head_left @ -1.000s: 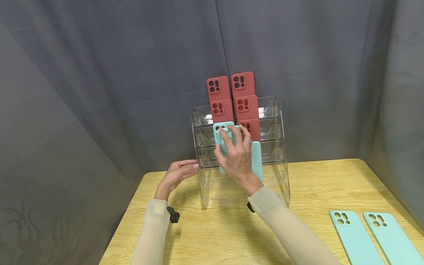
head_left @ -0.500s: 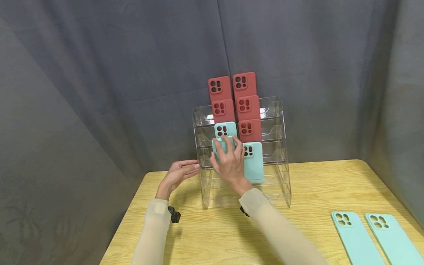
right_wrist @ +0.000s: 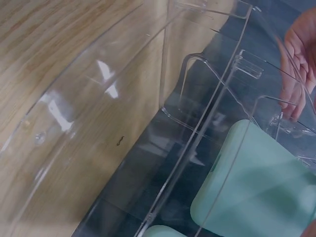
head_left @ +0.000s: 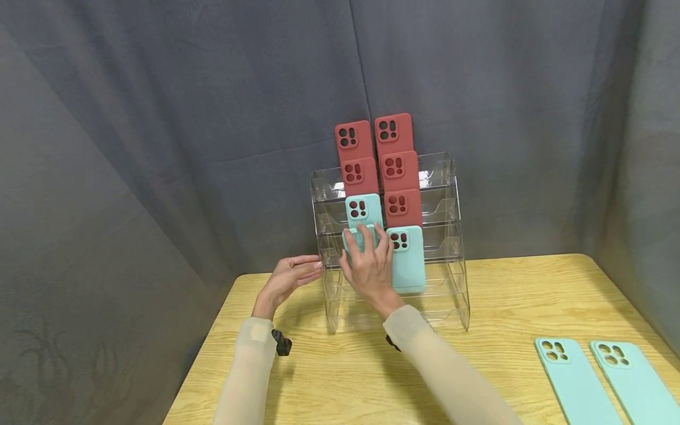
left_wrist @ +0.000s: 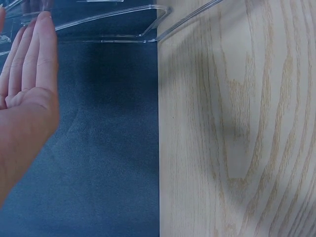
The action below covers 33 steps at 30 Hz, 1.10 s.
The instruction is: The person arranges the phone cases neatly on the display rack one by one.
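In the head view, my right hand [head_left: 368, 265] grips a mint-green phone case [right_wrist: 259, 182] by its upper part, at the left column of a clear acrylic rack [head_left: 438, 254]. The fingers cover much of the case; its lower end is seen in the right wrist view, inside the rack. Directly above stands another mint case [head_left: 374, 205]. To the right is a third mint case [head_left: 409, 268], upright in its tier. My left hand [head_left: 285, 278] touches the rack's left side with fairly straight fingers, palm visible in the left wrist view [left_wrist: 32, 98].
Red phone cases [head_left: 402, 203] fill the upper tiers in two columns. Two mint cases [head_left: 581, 383] lie flat at the right of the wooden table [head_left: 329, 378]. A grey curtain [head_left: 212, 118] hangs close behind the rack.
My right hand has moved down with the mint case, from in front of the case above into the tier below. The left hand stays at the rack's side.
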Available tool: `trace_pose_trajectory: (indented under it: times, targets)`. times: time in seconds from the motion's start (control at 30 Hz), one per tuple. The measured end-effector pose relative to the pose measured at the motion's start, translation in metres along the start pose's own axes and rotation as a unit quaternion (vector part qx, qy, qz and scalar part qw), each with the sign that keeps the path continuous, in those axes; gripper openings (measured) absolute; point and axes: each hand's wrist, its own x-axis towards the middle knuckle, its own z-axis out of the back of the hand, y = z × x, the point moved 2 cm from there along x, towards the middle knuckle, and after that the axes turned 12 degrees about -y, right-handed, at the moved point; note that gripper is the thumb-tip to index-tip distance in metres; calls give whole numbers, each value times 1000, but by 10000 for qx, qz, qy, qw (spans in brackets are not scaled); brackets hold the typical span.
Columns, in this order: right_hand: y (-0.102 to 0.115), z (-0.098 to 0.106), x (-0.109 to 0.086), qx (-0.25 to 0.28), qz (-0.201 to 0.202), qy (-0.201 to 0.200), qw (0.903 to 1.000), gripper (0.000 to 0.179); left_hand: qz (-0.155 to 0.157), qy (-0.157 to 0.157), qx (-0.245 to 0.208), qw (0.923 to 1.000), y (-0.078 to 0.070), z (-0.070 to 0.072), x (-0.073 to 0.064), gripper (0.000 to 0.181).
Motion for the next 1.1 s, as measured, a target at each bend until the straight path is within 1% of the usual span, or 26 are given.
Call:
trace_pose_trajectory:
  times: [0.23,0.4,0.53,0.83,0.97,1.1]
  targets:
    - [-1,0,-7,-96,34,-101,9999,48,14,12,-4,10000,2,1,2,49]
    - [-2,-1,-12,-256,16,10,9997,44,11,31,14,10000,0,1,1,49]
    - [-3,-1,-13,-277,-62,55,9996,42,9,52,16,10000,-2,0,-1,49]
    - [-3,4,-13,-416,-102,68,9991,46,40,53,-19,10000,-1,-3,0,50]
    - [-3,12,-10,-385,-113,-10,9992,42,91,63,-23,9999,0,-2,0,49]
    - [-1,29,0,24,-396,-186,9990,35,46,24,9,10000,0,0,1,49]
